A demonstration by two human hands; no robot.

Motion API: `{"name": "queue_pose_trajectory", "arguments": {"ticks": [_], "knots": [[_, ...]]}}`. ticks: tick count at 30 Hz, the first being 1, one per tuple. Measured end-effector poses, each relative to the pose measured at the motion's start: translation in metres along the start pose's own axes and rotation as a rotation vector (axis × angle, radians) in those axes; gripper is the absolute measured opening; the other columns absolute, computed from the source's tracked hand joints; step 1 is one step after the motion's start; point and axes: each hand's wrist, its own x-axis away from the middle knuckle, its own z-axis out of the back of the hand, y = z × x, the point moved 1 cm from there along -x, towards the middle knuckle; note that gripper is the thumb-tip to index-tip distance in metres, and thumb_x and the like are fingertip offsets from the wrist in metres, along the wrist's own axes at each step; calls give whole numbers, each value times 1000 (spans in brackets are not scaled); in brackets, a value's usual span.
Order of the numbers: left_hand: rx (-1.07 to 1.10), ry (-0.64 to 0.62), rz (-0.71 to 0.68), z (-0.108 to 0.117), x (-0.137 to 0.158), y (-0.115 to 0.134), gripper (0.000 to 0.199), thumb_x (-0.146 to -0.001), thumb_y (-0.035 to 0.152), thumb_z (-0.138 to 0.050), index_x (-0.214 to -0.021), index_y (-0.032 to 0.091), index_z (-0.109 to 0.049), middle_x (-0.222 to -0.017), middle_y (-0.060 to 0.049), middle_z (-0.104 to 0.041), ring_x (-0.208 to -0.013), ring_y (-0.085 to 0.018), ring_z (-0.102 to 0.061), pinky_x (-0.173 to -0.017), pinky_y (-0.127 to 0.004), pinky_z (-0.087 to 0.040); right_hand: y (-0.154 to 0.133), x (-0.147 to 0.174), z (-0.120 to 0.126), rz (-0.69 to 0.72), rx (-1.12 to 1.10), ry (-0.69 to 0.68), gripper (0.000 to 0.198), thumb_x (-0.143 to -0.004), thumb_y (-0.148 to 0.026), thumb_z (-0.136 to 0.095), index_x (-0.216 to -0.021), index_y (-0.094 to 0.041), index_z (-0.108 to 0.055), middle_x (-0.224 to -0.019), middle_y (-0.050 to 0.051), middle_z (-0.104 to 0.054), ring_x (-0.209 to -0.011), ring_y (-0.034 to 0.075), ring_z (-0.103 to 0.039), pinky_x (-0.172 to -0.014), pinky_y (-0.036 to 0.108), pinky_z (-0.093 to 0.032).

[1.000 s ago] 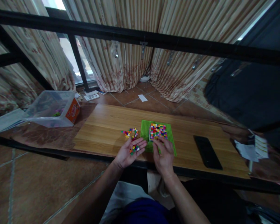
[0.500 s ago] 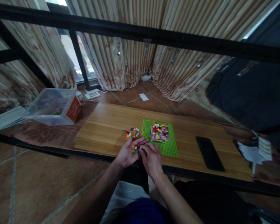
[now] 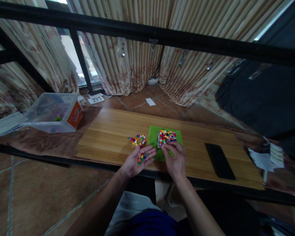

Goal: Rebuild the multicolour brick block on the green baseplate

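Observation:
My left hand (image 3: 134,163) is held palm up with its fingers spread, and several small coloured toy bricks (image 3: 142,158) lie on the palm and finger bases. My right hand (image 3: 175,160) is pinched at the front edge of a block built of many-coloured bricks (image 3: 166,135). Whatever is between those fingertips is hidden or too small to make out. The block stands on a green studded baseplate (image 3: 153,132), and the right hand covers its near right part. Just beyond my left fingers, loose bricks (image 3: 138,140) lie on the wooden board in a rough ring.
A black phone-like slab (image 3: 220,160) lies to the right on the wooden board (image 3: 113,124). At the left stands a clear plastic bin (image 3: 51,108) with an orange label. Papers (image 3: 264,159) lie at the far right. A black metal bar (image 3: 137,28) crosses in front of the curtains.
My right hand has moved right, from over the left palm to the front of the brick block. The left hand stays nearly in place, its fingers now in plainer view.

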Motion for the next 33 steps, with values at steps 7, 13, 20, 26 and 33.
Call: {"name": "queue_pose_trajectory", "arguments": {"ticks": [7, 13, 20, 26, 33], "knots": [[-30, -1, -2, 0, 2, 0, 53, -92, 46, -33, -122, 9, -56, -127, -18, -56, -121, -26, -50, -100, -37, -34, 4, -7, -3, 17, 87, -22, 16, -83, -30, -58, -86, -22, -72, -96, 8, -61, -94, 22, -53, -83, 39, -43], [-61, -13, -9, 1, 1, -2, 51, -92, 46, -33, -120, 11, -57, -124, -17, -58, -116, -25, -53, -100, -38, -33, 9, -9, -5, 23, 120, 18, 15, -82, -28, -58, -85, -21, -71, -97, 8, -62, -93, 22, -54, -84, 39, -43], [-65, -14, 10, 1, 1, -2, 51, -92, 46, -34, -121, 11, -57, -124, -17, -58, -117, -25, -53, -102, -38, -31, 11, -9, -6, 79, 120, 46, 12, -83, -26, -59, -82, -22, -70, -93, 5, -64, -89, 20, -56, -82, 37, -43], [-56, -20, 15, 3, 1, -2, 51, -92, 46, -35, -122, 10, -55, -124, -18, -58, -118, -26, -52, -103, -39, -31, 12, -3, -6, 146, 169, 47, 14, -85, -23, -56, -87, -22, -70, -97, 6, -63, -92, 20, -55, -82, 37, -44], [-53, -22, 4, 4, 0, -3, 51, -91, 45, -37, -122, 9, -55, -124, -19, -58, -117, -26, -53, -101, -38, -34, 10, -2, -4, 185, 172, -5, 20, -88, -22, -51, -91, -22, -71, -101, 8, -61, -96, 22, -52, -82, 38, -45]]}}
